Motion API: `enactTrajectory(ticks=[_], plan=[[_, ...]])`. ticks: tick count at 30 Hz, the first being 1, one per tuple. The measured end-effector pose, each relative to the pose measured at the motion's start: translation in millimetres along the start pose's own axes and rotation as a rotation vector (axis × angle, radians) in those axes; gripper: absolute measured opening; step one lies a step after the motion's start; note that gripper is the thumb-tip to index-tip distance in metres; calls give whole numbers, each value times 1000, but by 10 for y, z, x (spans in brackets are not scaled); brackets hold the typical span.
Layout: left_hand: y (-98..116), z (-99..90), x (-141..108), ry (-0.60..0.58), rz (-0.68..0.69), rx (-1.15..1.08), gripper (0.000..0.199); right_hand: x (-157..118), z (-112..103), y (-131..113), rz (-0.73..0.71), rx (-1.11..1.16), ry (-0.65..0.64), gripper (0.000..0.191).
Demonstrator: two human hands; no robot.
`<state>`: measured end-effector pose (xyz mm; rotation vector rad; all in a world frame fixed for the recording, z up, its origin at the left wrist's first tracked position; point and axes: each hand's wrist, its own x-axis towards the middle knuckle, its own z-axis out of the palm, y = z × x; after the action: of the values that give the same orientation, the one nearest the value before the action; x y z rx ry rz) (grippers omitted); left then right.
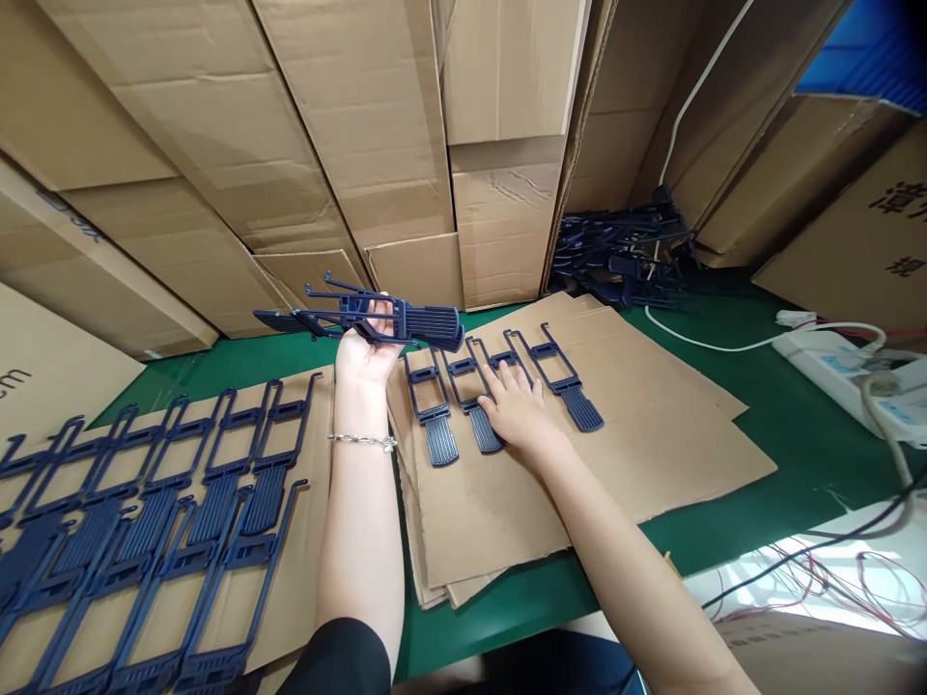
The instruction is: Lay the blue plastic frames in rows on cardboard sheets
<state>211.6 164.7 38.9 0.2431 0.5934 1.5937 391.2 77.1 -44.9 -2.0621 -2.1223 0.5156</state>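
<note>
My left hand [369, 349] is raised above the table, palm up, with its fingers wrapped round several dark blue plastic frames [433, 326] that have ribbed paddles. My right hand [514, 403] lies with spread fingers over a row of the same parts on a cardboard sheet [499, 512]. It touches one blue part, mostly hidden under the hand. To the left of it lie two more, a ribbed part [441, 439] and a neighbouring part [487, 431]; on its right is another part [580, 407]. Their hooked ends point away from me.
Rows of blue frames [267, 497] cover a cardboard sheet at the left. Tall cardboard boxes [391, 116] stand behind. A heap of blue parts [615, 256] lies at the back right. White cables and a power strip [847, 372] are at the right on the green table [710, 338].
</note>
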Motion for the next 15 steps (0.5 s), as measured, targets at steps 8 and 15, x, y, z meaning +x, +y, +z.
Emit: enactTrajectory(ticks=[8,15], plan=[[-148,70,-130,-155,-102,154,43,12,-278,-19,-55,803,214,53],[-414,88,-258,-475,-343,341,54,-61,-323,19,-178,1596,-282,39]])
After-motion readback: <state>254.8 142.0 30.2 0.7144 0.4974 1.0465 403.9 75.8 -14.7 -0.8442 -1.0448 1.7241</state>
